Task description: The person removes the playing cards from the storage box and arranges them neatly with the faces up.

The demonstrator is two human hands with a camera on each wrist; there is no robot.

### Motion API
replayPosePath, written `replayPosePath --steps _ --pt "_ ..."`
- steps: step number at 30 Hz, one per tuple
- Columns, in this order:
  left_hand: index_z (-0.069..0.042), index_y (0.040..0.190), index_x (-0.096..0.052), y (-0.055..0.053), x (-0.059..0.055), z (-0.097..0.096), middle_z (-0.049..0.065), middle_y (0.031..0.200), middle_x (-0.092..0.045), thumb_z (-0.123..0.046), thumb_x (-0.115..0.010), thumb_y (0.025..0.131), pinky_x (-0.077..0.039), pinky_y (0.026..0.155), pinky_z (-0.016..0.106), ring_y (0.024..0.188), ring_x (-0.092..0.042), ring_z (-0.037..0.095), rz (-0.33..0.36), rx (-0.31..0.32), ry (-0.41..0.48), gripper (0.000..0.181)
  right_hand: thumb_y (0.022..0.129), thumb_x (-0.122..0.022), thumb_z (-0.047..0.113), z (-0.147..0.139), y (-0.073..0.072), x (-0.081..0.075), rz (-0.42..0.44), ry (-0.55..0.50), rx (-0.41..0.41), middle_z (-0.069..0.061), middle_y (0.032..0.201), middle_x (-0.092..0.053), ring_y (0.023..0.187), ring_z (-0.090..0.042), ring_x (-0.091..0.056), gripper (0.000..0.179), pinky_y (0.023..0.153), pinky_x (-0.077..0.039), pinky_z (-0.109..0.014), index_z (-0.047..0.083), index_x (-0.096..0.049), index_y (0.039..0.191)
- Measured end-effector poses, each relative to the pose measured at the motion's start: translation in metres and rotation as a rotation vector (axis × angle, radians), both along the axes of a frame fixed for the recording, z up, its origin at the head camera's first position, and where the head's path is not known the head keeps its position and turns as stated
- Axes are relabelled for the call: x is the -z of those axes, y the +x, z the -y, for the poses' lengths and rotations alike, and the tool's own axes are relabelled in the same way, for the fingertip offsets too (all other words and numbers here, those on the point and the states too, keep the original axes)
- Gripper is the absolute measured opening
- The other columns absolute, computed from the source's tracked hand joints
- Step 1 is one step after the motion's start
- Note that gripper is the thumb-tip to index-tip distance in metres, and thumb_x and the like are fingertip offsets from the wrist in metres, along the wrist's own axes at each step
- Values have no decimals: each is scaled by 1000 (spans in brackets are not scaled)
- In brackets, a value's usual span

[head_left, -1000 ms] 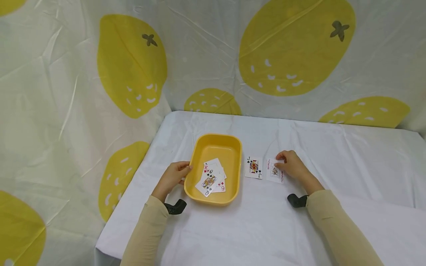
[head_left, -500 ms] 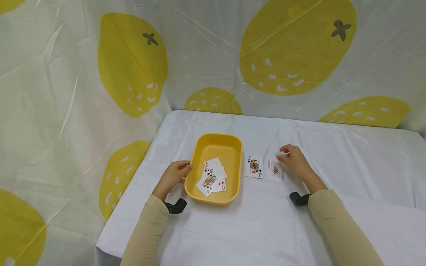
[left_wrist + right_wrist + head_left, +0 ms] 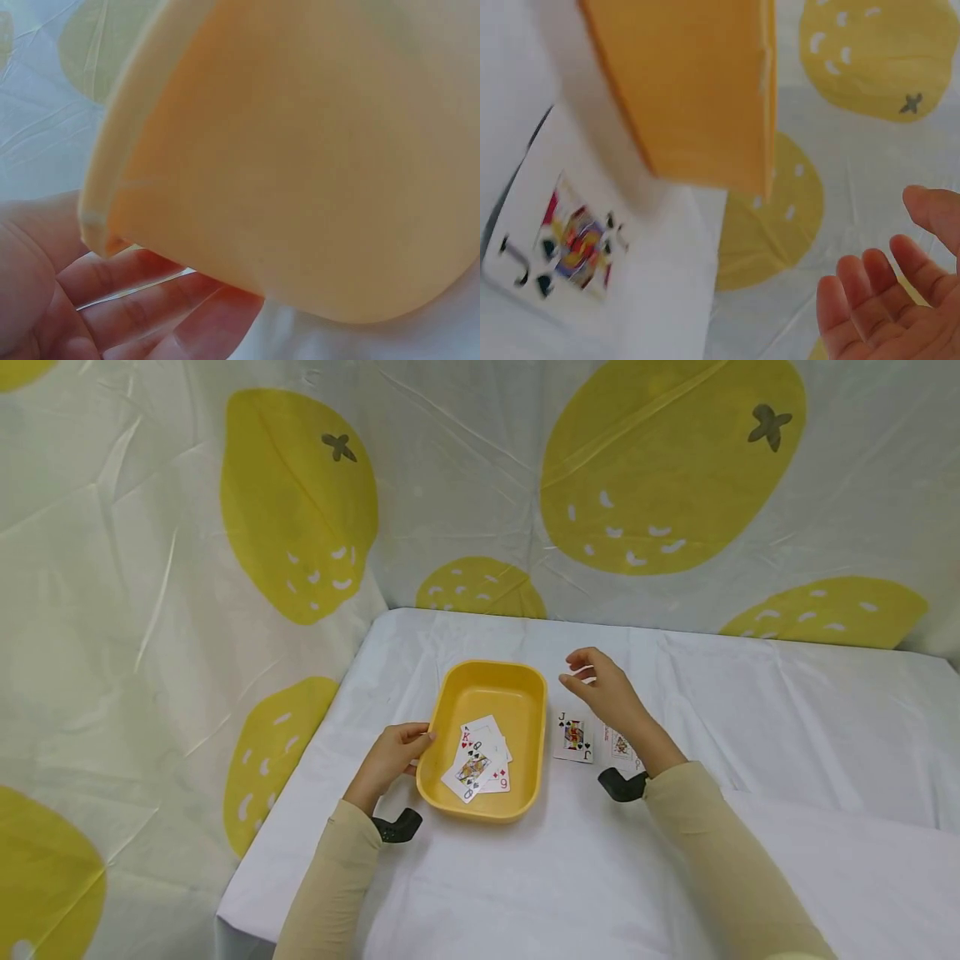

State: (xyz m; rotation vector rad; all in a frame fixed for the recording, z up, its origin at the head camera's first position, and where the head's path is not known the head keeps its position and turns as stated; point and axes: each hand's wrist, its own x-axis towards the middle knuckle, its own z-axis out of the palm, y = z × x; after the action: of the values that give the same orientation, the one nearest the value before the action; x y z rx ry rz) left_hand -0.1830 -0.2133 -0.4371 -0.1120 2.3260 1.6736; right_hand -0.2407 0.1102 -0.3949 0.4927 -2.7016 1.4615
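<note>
A yellow plastic tray (image 3: 495, 703) stands on the white cloth. My left hand (image 3: 386, 760) grips its left side; the left wrist view shows the thumb at the rim and fingers below the wall (image 3: 247, 202). Inside lie several overlapping face-up playing cards, with a queen of spades (image 3: 472, 767) on top, over a king of hearts (image 3: 466, 737) and a diamond card (image 3: 502, 780). Right of the tray lie a jack of spades (image 3: 573, 737) and a joker (image 3: 621, 746), partly hidden by my right wrist. My right hand (image 3: 606, 689) is above the table beyond the jack, holding nothing.
The white cloth (image 3: 510, 893) covers the table and has creases. Behind and to the left hangs a pale curtain (image 3: 465, 485) with large yellow lemons. Each wrist carries a black mount (image 3: 399, 826).
My right hand has left the joker, lifted, and moved left and away from me, past the jack. The left hand and tray have stayed in place.
</note>
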Motion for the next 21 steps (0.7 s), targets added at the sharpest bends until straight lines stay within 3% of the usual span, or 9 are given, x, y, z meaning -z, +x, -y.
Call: replayPosePath --steps 5,10,16,21 --pt "0 122 -53 1 -1 2 15 106 -61 -21 -58 89 -54 58 33 81 -62 23 0 -8 4 40 88 -59 16 43 0 -18 -15 -38 -88 -12 109 -50 96 -25 -50 33 84 -45 -38 -1 -48 115" --pt "1 123 -53 2 -3 1 17 108 -60 -22 -58 89 -54 58 33 85 -61 26 4 -12 1 41 88 -60 16 83 1 -24 -27 -34 -180 -13 108 -51 95 -24 -51 30 83 -44 -36 1 -50 112" --pt "-1 122 -55 0 -1 1 15 109 -60 -21 -57 89 -54 60 33 86 -61 25 9 -12 -6 38 86 -62 25 119 0 -14 -24 17 -288 -14 109 -53 94 -22 -50 37 82 -45 -32 1 -51 112" --pt "0 122 -54 -1 -1 3 17 111 -59 -21 -57 89 -54 60 33 87 -61 27 2 7 12 39 80 -68 29 135 -1 0 50 168 -385 -16 113 -52 102 -27 -49 49 86 -44 -33 -2 -51 114"
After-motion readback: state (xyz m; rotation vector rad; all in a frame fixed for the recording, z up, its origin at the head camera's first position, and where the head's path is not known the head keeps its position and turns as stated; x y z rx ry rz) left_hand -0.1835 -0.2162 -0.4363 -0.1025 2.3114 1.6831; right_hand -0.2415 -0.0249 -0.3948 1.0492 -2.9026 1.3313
